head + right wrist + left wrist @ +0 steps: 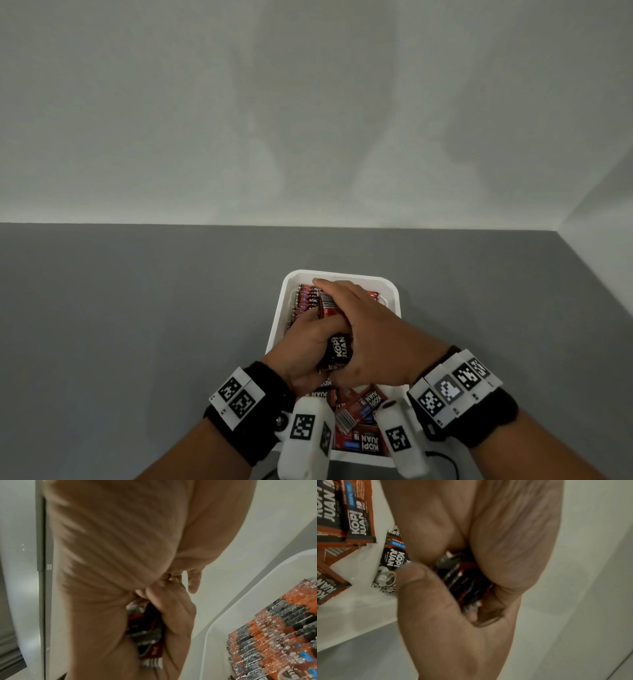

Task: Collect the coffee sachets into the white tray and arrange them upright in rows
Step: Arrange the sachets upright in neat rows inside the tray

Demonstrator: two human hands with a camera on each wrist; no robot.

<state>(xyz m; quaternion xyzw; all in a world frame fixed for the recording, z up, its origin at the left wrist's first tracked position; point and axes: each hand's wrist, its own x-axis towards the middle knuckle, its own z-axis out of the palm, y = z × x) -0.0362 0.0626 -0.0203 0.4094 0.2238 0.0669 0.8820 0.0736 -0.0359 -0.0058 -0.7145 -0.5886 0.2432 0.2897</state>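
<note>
Hands (342, 339) around sachet bundle (337, 346) above tray (274, 329)

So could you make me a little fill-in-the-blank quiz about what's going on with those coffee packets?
1. Both hands grip one bundle of sachets above the ____ tray.
2. The upright rows stand at the tray's ____ end.
3. The loose sachets lie at the tray's ____ end.
4. The tray sits on a ____ table.

Missing words: white; far; near; grey

White tray (390, 284) on table (137, 308), near edge. Upright sachet rows (305, 301) at tray's far end; loose sachets (359, 428) at near end; both hands over middle.
</note>
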